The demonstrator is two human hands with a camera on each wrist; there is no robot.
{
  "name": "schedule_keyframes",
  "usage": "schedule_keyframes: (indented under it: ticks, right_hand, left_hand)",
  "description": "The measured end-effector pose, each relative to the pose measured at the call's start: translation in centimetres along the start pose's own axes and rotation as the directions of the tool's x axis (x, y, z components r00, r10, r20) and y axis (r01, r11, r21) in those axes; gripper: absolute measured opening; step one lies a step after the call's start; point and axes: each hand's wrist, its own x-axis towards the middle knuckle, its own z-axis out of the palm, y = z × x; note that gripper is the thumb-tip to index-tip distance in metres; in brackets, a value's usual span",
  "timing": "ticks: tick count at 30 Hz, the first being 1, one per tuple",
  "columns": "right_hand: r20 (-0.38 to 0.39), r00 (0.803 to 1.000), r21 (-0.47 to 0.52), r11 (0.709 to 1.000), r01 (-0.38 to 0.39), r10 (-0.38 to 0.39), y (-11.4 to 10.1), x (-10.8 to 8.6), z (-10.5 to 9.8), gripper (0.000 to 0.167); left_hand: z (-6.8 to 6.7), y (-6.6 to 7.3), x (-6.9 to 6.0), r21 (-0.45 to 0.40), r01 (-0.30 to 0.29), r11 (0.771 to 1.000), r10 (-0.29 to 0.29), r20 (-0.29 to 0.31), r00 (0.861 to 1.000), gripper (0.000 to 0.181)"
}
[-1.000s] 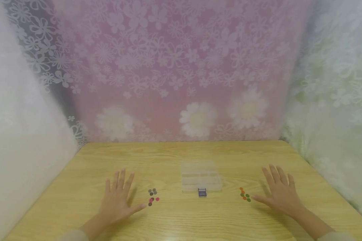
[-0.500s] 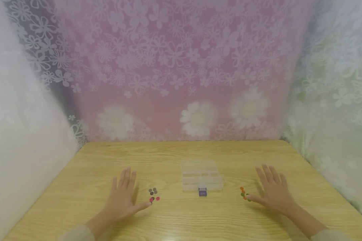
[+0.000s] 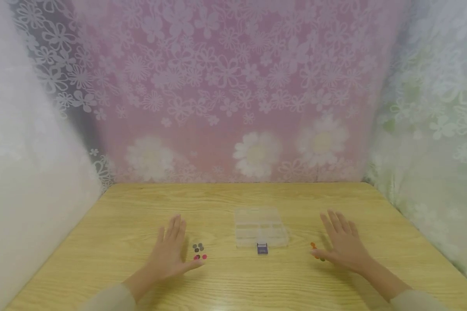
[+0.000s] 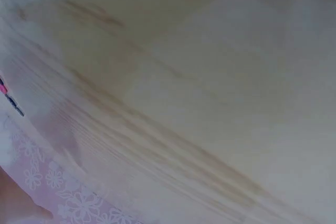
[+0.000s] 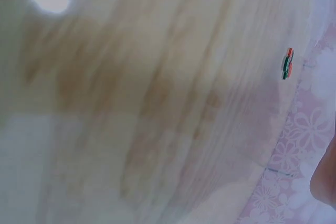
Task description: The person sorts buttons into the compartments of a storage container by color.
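Observation:
In the head view my left hand [image 3: 167, 255] hovers palm down with straight fingers, its thumb beside the pink discs [image 3: 204, 256] and just right of it the grey discs [image 3: 200, 245]. My right hand [image 3: 346, 248] is likewise spread, its thumb over part of the orange and green discs [image 3: 313, 245]. Neither hand holds anything. Between them stands a clear compartment box [image 3: 260, 233] with a purple latch or tag [image 3: 262, 249] at its front. The right wrist view shows the orange and green discs [image 5: 287, 64] near its right edge.
The wooden table [image 3: 233, 285] reaches back to a pink flowered cloth [image 3: 233, 86]. A pale cloth [image 3: 27, 151] hangs on the left and a whitish-green one [image 3: 436, 129] on the right.
Both hands have moved inward, the left to the right and the right to the left. My right thumb now covers part of the orange and green discs; box and discs lie as before.

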Motion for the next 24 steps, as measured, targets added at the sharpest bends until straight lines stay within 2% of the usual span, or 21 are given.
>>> schedule_keyframes:
  ticks: [5,9,14,17,24]
  right_hand:
    - [0.023,1.0,0.028,1.0,0.009,-0.009,-0.6,0.5,0.1,0.103]
    - [0.051,0.999,0.06,0.998,0.011,-0.014,-0.9,0.9,0.1,0.101]
    - [0.046,0.999,0.089,0.996,0.025,-0.029,-1.6,1.1,0.1,0.1]
    - [0.047,0.998,0.095,0.995,0.031,-0.036,-1.9,1.3,0.2,0.1]
    - [0.067,0.997,0.105,0.994,0.029,-0.036,-2.3,1.9,0.5,0.097]
  left_hand:
    - [0.1,0.7,0.6,-0.058,0.019,0.998,-0.015,0.065,0.998,0.113]
    - [0.2,1.2,1.1,-0.075,0.013,0.997,-0.004,0.112,0.994,0.113]
    - [0.0,1.9,1.6,-0.071,0.008,0.997,0.003,0.15,0.989,0.113]
    - [0.1,2.2,1.9,-0.062,0.0,0.998,0.01,0.156,0.988,0.113]
    - [0.7,2.8,2.6,-0.099,-0.013,0.995,0.028,0.16,0.987,0.111]
